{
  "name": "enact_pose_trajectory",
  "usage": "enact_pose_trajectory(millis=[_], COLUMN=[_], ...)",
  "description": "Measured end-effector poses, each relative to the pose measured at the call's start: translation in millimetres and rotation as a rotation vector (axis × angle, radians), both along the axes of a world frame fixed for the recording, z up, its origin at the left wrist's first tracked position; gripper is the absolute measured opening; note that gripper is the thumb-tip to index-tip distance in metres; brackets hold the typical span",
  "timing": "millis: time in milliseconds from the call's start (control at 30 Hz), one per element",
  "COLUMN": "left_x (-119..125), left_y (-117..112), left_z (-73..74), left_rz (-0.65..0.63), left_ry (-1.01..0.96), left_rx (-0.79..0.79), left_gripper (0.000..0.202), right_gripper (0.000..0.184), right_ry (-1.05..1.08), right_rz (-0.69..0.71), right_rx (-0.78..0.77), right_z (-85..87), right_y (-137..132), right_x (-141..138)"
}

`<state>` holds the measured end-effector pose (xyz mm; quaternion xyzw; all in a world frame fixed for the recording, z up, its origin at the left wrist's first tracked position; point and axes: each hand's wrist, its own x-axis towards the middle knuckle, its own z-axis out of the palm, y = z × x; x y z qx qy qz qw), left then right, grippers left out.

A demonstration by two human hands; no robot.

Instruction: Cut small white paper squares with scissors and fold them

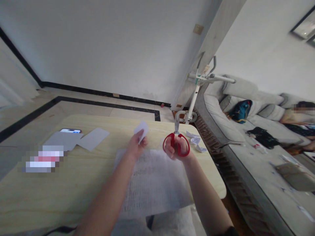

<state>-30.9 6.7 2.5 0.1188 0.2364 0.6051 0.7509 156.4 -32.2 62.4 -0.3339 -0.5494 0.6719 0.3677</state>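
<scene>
Pinched in my left hand (137, 143) is a small piece of white paper (142, 127), held above the table. My right hand (177, 147) has its fingers through the red handles of a pair of scissors (176, 129), whose blades point up and away from me. The scissors and the paper are apart. Below both hands lies a large printed sheet (155, 183), its text too blurred to read. Several white paper scraps (196, 141) sit just right of the scissors.
On the pale wooden table (81, 183), white sheets (93, 139) lie at the left beside a phone (71, 130). A white metal stand with handles (194, 101) rises behind the table. At right are a grey sofa (246, 164) and a person (295, 118) sitting on it.
</scene>
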Motion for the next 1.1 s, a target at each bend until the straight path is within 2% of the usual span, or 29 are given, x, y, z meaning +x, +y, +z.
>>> enact_pose_trajectory(millis=[100, 367, 500, 567, 667, 800, 933, 1000, 1100], left_x=[0, 0, 0, 0, 0, -1, -2, -1, -1], left_y=[0, -1, -1, 0, 1, 1, 1, 1, 1], left_z=[-0.9, 1.8, 0.9, 0.9, 1.3, 0.9, 0.3, 0.3, 0.4], left_rz=[0.006, -0.016, -0.012, -0.009, 0.0, -0.003, -0.007, 0.001, 0.014], left_ry=[0.006, -0.011, 0.0, 0.007, 0.005, -0.011, -0.025, -0.012, -0.008], left_rx=[0.003, 0.027, 0.04, 0.033, 0.014, 0.011, 0.012, 0.017, 0.015], left_gripper=[0.023, 0.022, 0.024, 0.025, 0.025, 0.023, 0.023, 0.024, 0.025], right_gripper=[0.053, 0.051, 0.056, 0.047, 0.034, 0.034, 0.037, 0.037, 0.037], right_ry=[-0.022, 0.191, 0.124, -0.005, -0.33, -0.639, -0.913, -1.146, -1.478], right_rz=[0.027, 0.122, 0.098, 0.008, -0.115, -0.239, -0.399, -0.414, -0.343], right_rx=[0.056, 0.093, 0.119, 0.145, 0.172, 0.2, 0.273, 0.277, 0.338], right_z=[5.2, 8.2, 7.5, 10.1, 16.1, 16.5, 5.2, 0.3, -1.8], right_y=[-2, -6, -5, -4, 0, 10, 30, 41, 58], right_x=[7, 13, 15, 16, 20, 37, 66, 81, 96])
